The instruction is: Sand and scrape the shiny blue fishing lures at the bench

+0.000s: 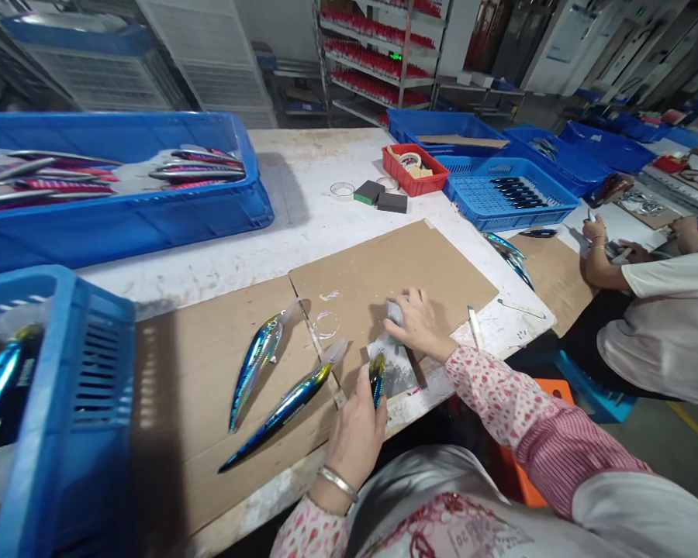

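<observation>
My left hand (357,430) is closed around a blue and yellow fishing lure (377,376), held over a grey sheet (400,370) near the table's front edge. Just beyond it, my right hand (417,322) has its fingers bent over a small grey block (394,312) at the sheet's far edge. Two shiny blue lures, one curved (257,364) and one longer (291,399), lie on the brown cardboard (384,263) to the left of my hands. Each has a clear lip at its upper end.
Blue bins (168,229) of lures stand at left. Beyond the cardboard are dark blocks (392,203), a red basket (416,180) and a blue tray (512,217). A white-handled tool (475,327) lies right of my right hand. Another person (668,318) works at right.
</observation>
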Demonstrator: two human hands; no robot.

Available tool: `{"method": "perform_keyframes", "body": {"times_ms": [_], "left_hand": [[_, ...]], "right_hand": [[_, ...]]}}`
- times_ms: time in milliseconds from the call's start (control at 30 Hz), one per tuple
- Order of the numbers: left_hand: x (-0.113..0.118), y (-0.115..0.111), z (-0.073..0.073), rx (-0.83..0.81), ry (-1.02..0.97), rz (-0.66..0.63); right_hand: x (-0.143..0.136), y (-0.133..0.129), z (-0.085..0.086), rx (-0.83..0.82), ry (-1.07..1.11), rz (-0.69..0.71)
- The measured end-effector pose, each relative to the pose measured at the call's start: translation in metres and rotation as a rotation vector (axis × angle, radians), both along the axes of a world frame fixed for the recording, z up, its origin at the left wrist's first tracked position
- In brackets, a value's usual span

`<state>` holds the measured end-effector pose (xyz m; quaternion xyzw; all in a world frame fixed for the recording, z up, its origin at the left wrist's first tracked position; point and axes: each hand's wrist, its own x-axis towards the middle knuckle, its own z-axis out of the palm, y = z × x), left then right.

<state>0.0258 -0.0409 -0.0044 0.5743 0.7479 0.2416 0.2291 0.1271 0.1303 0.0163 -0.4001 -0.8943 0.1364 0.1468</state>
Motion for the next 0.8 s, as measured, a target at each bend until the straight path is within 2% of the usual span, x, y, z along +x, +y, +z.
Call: {"method": "perform_keyframes", "body": {"times_ms": [133, 233, 300, 433, 567, 633, 700, 800], "left_hand": [[-0.001, 0.0, 0.0, -0.006, -0.006, -0.014], [-0.001, 0.001, 0.002, -0.018, 0.009, -0.003], [-0.001, 0.001, 0.002, -0.034, 0.024, 0.007], [0.0, 0.002, -0.002, -0.001, 0.036, -0.014], [-0.003, -0.001, -0.002, -0.023, 0.071, -0.008], [-0.009, -0.004, 0.004, -0.02, 0.101, -0.037], [-0.016, -0.005, 0.014, -0.042, 0.169, -0.084], [-0.026, -0.001, 0.03, -0.136, 0.32, -0.16]], "right_hand": [[0.001, -0.002, 0.0, -0.084, 0.022, 0.124], [-0.001, 0.004, 0.0, -0.055, 0.013, 0.02], [-0.002, 0.004, 0.0, -0.022, 0.008, -0.001], [-0.001, -0.001, -0.003, -0.059, 0.022, 0.128], [0.0, 0.019, -0.006, 0.015, 0.045, -0.014], [0.002, 0.035, -0.005, 0.06, 0.128, -0.091], [0.006, 0.046, -0.003, 0.036, 0.274, -0.13], [0.015, 0.047, -0.003, -0.057, 0.417, -0.099]]}}
